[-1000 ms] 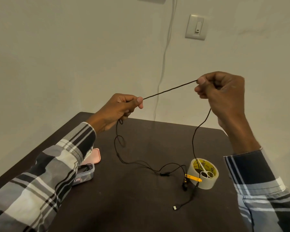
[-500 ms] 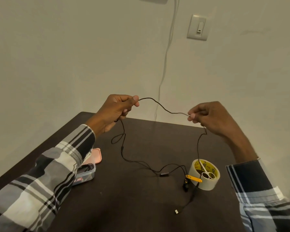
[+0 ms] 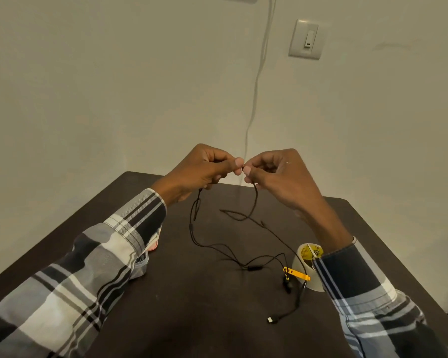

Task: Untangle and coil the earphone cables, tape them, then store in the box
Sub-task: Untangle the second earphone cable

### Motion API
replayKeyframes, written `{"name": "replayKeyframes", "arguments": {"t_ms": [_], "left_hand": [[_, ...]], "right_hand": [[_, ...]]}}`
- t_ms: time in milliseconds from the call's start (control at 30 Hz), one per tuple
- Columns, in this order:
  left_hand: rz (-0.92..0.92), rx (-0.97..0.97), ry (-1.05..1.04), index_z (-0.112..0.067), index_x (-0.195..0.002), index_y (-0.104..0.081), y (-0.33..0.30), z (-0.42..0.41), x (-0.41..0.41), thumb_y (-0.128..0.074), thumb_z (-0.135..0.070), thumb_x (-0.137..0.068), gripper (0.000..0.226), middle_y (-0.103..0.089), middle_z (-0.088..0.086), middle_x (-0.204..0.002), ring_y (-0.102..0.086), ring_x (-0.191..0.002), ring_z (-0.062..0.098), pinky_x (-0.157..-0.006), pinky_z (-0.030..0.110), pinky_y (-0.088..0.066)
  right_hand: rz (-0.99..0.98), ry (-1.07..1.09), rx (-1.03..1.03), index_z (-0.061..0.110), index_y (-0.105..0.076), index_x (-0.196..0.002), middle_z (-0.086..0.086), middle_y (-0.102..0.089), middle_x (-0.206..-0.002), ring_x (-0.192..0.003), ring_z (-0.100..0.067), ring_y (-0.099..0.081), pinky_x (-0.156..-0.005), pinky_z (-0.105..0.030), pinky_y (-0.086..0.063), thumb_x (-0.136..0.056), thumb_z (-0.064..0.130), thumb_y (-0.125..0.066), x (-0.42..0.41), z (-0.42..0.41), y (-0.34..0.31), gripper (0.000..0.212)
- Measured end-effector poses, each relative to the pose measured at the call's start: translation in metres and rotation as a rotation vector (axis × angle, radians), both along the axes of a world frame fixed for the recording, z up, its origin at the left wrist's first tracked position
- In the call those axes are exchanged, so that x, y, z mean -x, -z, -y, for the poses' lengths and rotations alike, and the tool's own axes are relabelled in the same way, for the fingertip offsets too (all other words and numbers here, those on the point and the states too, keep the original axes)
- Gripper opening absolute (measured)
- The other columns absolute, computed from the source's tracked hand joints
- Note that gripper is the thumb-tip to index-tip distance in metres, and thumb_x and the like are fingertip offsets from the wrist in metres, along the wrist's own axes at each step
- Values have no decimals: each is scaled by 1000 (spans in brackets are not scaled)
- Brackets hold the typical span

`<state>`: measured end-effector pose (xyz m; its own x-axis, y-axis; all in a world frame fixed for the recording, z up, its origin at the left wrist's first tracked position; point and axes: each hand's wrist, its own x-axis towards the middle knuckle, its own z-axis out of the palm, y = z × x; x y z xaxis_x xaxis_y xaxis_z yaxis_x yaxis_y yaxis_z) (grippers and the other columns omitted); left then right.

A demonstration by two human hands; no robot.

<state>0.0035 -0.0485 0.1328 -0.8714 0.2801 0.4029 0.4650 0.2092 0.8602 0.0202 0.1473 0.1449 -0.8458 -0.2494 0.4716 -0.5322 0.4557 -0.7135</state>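
A thin black earphone cable [image 3: 217, 248] hangs from both hands and trails over the dark table [image 3: 192, 319] to its plug [image 3: 270, 319] near the front. My left hand [image 3: 199, 171] and my right hand [image 3: 274, 177] are raised above the table's far part, fingertips almost touching, each pinching the cable between thumb and forefinger. A loop of cable droops below them. An earbud [image 3: 287, 286] lies by a roll of clear tape [image 3: 307, 267], which has a yellow-handled tool [image 3: 296, 273] across it. The small clear box [image 3: 140, 264] sits at the left, mostly hidden by my left sleeve.
A pink lid-like object [image 3: 154, 245] lies beside the box under my left sleeve. A wall with a light switch [image 3: 306, 39] and a hanging white wire [image 3: 256, 86] stands right behind the table. The table's right edge is close to the tape roll.
My hands have come together: the right hand dropped and moved left until the fingertips nearly meet. The cable stretch between them went from taut to a slack drooping loop.
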Motion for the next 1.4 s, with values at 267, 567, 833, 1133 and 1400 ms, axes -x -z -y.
{"name": "replayKeyframes", "arguments": {"t_ms": [267, 567, 833, 1133, 1400], "left_hand": [[23, -2, -28, -17, -79, -77, 0, 15, -2, -69, -50, -81, 34, -44, -4, -49, -39, -46, 8, -44, 19, -39], [31, -24, -55, -18, -85, -79, 2, 34, -2, -68, -45, -85, 29, -42, -8, -49, -35, -46, 7, -43, 18, -34], [-19, -165, -129, -18, -82, -78, -4, 38, -2, -71, -42, -84, 26, -40, -9, -49, -33, -44, 7, -41, 18, -32], [-95, -176, -157, -15, -89, -79, -12, 18, -3, -72, -33, -88, 20, -44, -10, -50, -32, -46, 8, -41, 19, -31], [-223, -57, -221, -7, -88, -78, -10, -2, -4, -73, -23, -89, 16, -57, -16, -48, -43, -41, 0, -46, 6, -34]], "right_hand": [[-176, 206, -86, 34, -65, -81, 4, -63, -67, -72, -18, -67, -65, -31, -52, -93, 11, -67, 2, -13, 1, 26], [-336, 400, 49, 30, -72, -92, -3, -68, -91, -84, -22, -68, -79, -38, -57, -95, 10, -62, 8, -62, -14, 22], [-293, 443, 91, 26, -73, -94, -2, -67, -101, -92, -25, -67, -85, -45, -56, -97, 9, -60, 8, -75, 2, 21], [-117, 264, -54, 25, -74, -92, 12, -65, -90, -92, -7, -62, -80, -22, -42, -96, 25, -66, 11, -44, 32, 9], [-110, -13, 291, 27, -79, -80, 4, -73, -83, -76, -14, -72, -68, -27, -61, -86, 24, -78, -9, -12, 31, 7]]}}
